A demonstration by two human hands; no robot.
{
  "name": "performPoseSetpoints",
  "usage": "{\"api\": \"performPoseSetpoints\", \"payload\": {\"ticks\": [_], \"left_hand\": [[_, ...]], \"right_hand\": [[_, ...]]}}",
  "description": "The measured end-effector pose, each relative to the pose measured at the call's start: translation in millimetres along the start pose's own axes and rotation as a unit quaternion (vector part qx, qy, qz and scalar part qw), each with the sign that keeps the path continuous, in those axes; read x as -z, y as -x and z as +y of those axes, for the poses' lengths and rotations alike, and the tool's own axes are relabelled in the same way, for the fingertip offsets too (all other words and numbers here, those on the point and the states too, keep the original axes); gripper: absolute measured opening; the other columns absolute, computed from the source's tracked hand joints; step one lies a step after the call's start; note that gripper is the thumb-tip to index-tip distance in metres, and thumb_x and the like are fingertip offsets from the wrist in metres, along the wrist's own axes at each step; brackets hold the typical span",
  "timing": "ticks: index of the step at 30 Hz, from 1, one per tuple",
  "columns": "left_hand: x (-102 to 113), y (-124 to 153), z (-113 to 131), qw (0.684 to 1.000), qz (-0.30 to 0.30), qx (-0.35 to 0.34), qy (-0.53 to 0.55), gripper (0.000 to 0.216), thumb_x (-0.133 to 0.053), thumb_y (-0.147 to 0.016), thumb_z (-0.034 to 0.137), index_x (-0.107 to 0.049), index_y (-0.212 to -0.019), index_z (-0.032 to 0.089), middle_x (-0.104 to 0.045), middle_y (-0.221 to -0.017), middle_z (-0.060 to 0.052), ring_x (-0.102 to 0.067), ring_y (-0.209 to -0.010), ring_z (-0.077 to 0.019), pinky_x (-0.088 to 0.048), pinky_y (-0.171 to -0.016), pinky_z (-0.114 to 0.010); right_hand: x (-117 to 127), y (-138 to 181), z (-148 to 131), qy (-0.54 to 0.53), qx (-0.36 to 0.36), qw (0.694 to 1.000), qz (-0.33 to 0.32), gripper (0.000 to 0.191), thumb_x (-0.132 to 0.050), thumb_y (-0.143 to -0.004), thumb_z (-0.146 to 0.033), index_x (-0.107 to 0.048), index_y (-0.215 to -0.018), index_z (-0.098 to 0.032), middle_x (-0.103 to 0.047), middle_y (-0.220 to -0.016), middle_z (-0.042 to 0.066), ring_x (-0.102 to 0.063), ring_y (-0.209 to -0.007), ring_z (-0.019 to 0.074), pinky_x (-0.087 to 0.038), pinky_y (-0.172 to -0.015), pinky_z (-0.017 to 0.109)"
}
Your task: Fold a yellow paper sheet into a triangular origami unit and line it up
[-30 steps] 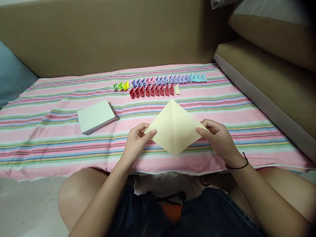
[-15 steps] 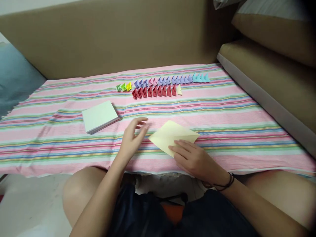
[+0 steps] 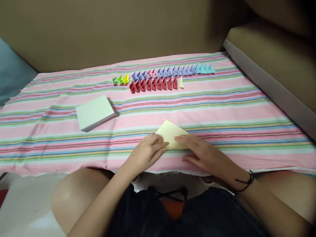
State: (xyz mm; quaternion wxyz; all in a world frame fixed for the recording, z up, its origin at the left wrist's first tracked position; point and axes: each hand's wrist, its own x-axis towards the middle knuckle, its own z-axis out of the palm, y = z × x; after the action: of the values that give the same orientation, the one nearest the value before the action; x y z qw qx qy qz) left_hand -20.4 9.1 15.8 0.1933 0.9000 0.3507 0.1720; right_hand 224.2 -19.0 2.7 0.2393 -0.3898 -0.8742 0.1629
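"Paper (image 3: 169,131) between two hands: where is it, and how will it handle?"

"On the striped cloth (image 3: 222,118), near the front edge, showing as a triangle with its point at twelve. Very light, I'd judge, limp in the middle, stiffer along a crease, and easily nudged or wrinkled. Better pinned by fingertips near the corners towards nine and three than squeezed."

"And the grip?"

"At eight, the left hand (image 3: 149,149) curls its fingers over that side, thumb by the lower edge; I can't tell whether it pinches. At four, the right hand (image 3: 202,151) lies loose, fingertips on the sheet, thumb spread away, nothing clasped."

"Further out?"

"Stacked pale sheets (image 3: 95,113) between nine and ten, red folded pieces (image 3: 154,84) between eleven and twelve, a cream folded piece (image 3: 181,82) just past twelve, a cushion (image 3: 266,49) at two."
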Motion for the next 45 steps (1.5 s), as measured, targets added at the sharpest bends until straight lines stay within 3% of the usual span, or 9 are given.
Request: {"api": "performPoseSetpoints", "payload": {"ticks": [8,13,18,22,25,29,33,36,45], "left_hand": [[-3.3,-7.6,0.8,0.983,0.062,0.163,0.064,0.029,-0.046,-0.094,0.034,-0.063,-0.077,0.018,-0.061,-0.069,-0.001,-0.058,-0.067,-0.0155,-0.040,-0.061,-0.026],[-12.0,-10.2,1.6,0.961,0.106,0.256,0.023,0.031,-0.057,-0.089,0.035,-0.053,-0.117,0.023,-0.059,-0.065,0.005,-0.054,-0.056,-0.0135,-0.034,-0.053,-0.023],[-18.2,-13.6,0.4,0.955,0.110,0.274,0.006,0.038,-0.056,-0.090,0.034,-0.044,-0.125,0.024,-0.063,-0.074,0.003,-0.057,-0.059,-0.0148,-0.037,-0.055,-0.024],[-21.6,-14.9,-0.4,0.960,0.165,0.222,-0.039,0.038,-0.056,-0.090,0.031,-0.045,-0.124,0.020,-0.065,-0.092,-0.006,-0.062,-0.076,-0.0192,-0.043,-0.062,-0.028],[-23.7,-12.9,4.6,0.956,0.241,0.089,-0.140,0.033,-0.059,-0.088,0.027,-0.052,-0.119,0.018,-0.063,-0.108,-0.012,-0.059,-0.095,-0.0245,-0.045,-0.076,-0.035],[-28.7,-11.3,11.1,0.954,0.206,-0.066,-0.209,0.023,-0.060,-0.087,0.017,-0.059,-0.110,0.021,-0.068,-0.108,-0.007,-0.058,-0.102,-0.0236,-0.040,-0.083,-0.036],[-33.2,-14.7,6.4,0.965,0.182,-0.042,-0.187,0.021,-0.055,-0.089,0.014,-0.060,-0.109,0.018,-0.067,-0.106,-0.009,-0.059,-0.098,-0.0231,-0.044,-0.082,-0.036],[-32.7,-17.5,1.1,0.965,0.183,-0.043,-0.181,0.023,-0.050,-0.091,0.012,-0.060,-0.112,0.016,-0.066,-0.101,-0.011,-0.059,-0.093,-0.0216,-0.047,-0.078,-0.034],[-14.2,-20.3,8.4,0.963,0.240,-0.040,-0.118,0.016,-0.053,-0.091,0.015,-0.060,-0.105,0.017,-0.070,-0.097,-0.008,-0.061,-0.092,-0.0202,-0.047,-0.079,-0.035]], "right_hand": [[3.8,-18.9,10.4,-0.062,-0.169,0.983,0.045,0.014,-0.054,-0.090,-0.027,-0.065,-0.085,-0.020,-0.068,-0.089,0.005,-0.062,-0.085,0.0217,-0.049,-0.074,0.035],[10.7,-28.9,10.3,-0.143,-0.296,0.944,0.028,0.021,-0.061,-0.084,-0.031,-0.062,-0.104,-0.025,-0.069,-0.089,0.000,-0.063,-0.078,0.0193,-0.045,-0.065,0.030],[8.4,-26.5,12.6,-0.165,-0.340,0.925,0.043,0.024,-0.058,-0.085,-0.034,-0.060,-0.108,-0.026,-0.066,-0.074,-0.002,-0.061,-0.067,0.0187,-0.042,-0.056,0.030],[4.9,-23.7,14.7,-0.143,-0.333,0.929,0.072,0.032,-0.062,-0.082,-0.035,-0.057,-0.112,-0.024,-0.064,-0.069,-0.002,-0.059,-0.063,0.0195,-0.043,-0.054,0.031],[2.9,-22.6,16.5,-0.124,-0.324,0.934,0.083,0.035,-0.063,-0.082,-0.035,-0.056,-0.114,-0.023,-0.063,-0.070,-0.001,-0.060,-0.063,0.0197,-0.044,-0.053,0.032],[2.1,-22.4,18.3,-0.120,-0.327,0.934,0.077,0.035,-0.062,-0.083,-0.034,-0.055,-0.116,-0.023,-0.063,-0.070,-0.001,-0.061,-0.062,0.0193,-0.046,-0.053,0.032],[3.9,-25.7,14.7,-0.020,-0.221,0.967,0.123,0.032,-0.062,-0.084,-0.030,-0.058,-0.115,-0.023,-0.066,-0.101,0.007,-0.062,-0.093,0.0249,-0.050,-0.078,0.041],[4.0,-30.9,8.5,0.093,-0.054,0.987,0.120,0.025,-0.062,-0.085,-0.027,-0.062,-0.110,-0.024,-0.061,-0.123,0.007,-0.050,-0.121,0.0283,-0.032,-0.105,0.051],[10.2,-39.6,-2.0,0.112,-0.006,0.982,0.154,0.013,-0.052,-0.092,-0.019,-0.064,-0.096,-0.023,-0.072,-0.090,0.001,-0.063,-0.084,0.0171,-0.037,-0.094,0.041]]}}
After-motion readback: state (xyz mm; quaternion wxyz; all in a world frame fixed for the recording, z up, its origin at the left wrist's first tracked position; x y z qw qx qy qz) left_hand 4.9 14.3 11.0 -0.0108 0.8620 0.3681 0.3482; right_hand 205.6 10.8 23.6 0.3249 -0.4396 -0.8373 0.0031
